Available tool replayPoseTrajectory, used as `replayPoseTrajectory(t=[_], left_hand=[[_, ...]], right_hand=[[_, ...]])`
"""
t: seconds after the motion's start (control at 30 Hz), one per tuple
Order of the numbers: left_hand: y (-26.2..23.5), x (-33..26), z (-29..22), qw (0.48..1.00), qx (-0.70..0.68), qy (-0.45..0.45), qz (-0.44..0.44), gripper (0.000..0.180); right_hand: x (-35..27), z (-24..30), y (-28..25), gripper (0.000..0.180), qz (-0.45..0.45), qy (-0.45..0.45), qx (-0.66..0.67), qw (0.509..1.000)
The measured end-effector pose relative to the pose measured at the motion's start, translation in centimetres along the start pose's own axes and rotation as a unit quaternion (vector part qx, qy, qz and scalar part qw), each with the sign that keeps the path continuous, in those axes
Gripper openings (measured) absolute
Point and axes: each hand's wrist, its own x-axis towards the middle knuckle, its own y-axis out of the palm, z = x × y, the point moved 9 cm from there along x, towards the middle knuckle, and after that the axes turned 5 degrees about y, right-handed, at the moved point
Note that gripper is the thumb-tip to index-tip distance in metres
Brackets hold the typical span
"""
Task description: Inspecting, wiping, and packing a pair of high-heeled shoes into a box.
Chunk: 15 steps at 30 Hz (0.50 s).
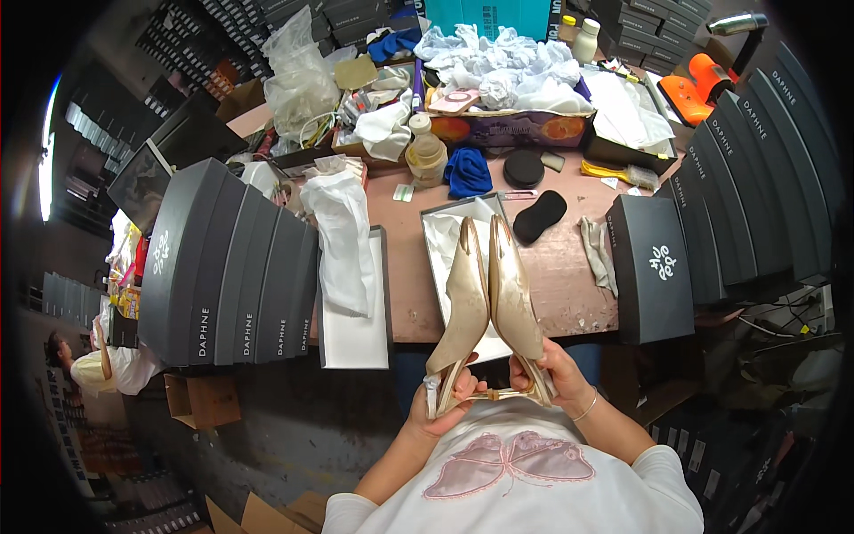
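Observation:
Two gold pointed high-heeled shoes are held up side by side in front of me, toes pointing away. My left hand [449,402] is closed around the heel end of the left shoe [463,307]. The right shoe [514,307] is gripped at its heel end by my right hand [553,370]. Their toe ends touch or nearly touch, and gold straps show between my hands. Beneath the shoes lies an open shoebox [436,271] lined with white tissue. Left of it, crumpled white paper [338,233] rests partly over a white-lined box part [354,343].
Grey shoeboxes stand stacked at left [191,267] and right [654,267]. Across the table [409,307] are a blue cloth [469,172], a glue jar [426,158], a black sponge [540,217], a brush [621,172] and a carton [498,130] of white paper. Another person [93,365] is at far left.

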Motion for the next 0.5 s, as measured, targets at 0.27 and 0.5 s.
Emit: replayPoseTrajectory(t=[0.27, 0.5], left_hand=[[0.9, -0.2, -3.4, 0.988, 0.123, 0.047, 0.087, 0.050], [-0.1, -1.2, -6.8, 0.952, 0.278, 0.122, 0.029, 0.055]], right_hand=[[-0.3, 0.9, 0.3, 0.062, -0.006, 0.009, -0.090, 0.996], [-1.3, 3.3, -0.3, 0.068, -0.034, -0.099, -0.266, 0.958]])
